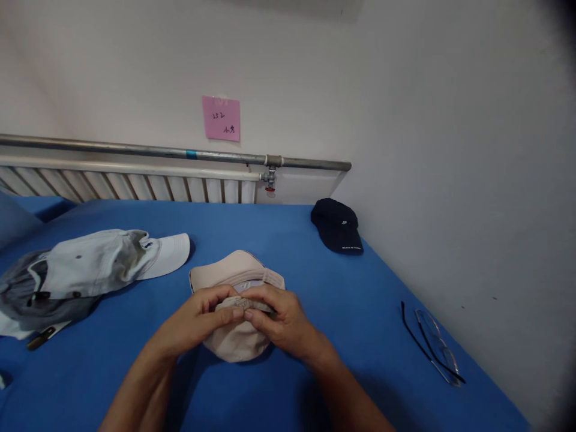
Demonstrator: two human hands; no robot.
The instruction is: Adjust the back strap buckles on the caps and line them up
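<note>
Fingers of the left hand (202, 318) and right hand (283, 318) are closing on the near edge of a beige baseball cap (236, 345), thumbs and fingertips almost meeting at its middle. They are pinching a narrow fold of fabric there; whether that fold includes the back strap is hard to tell, since the fingers are covering much of it. The cap is lying on a blue cover (135, 342) in front of the person, its curved brim (227, 270) pointing away and its inner sweatband (254, 277) partly showing.

By its look, the cap is handling as something light and soft: the crown is sagging and would likely crumple under a firm squeeze, while the brim is seeming stiffer and springier. Matte cloth is probably giving good friction, with little risk of slipping or breaking. For fine work at the edge, this two-sided pinch is suiting it; for lifting, the brim or the firmer band would likely be offering a steadier hold.

Off to the left, a white baseball cap (92, 264) is overlapping a gray cap (54, 313). Beyond the right hand, a navy baseball cap (333, 225) is resting near the wall (450, 180), and eyeglasses (434, 345) are lying nearer, well apart from both hands.
</note>
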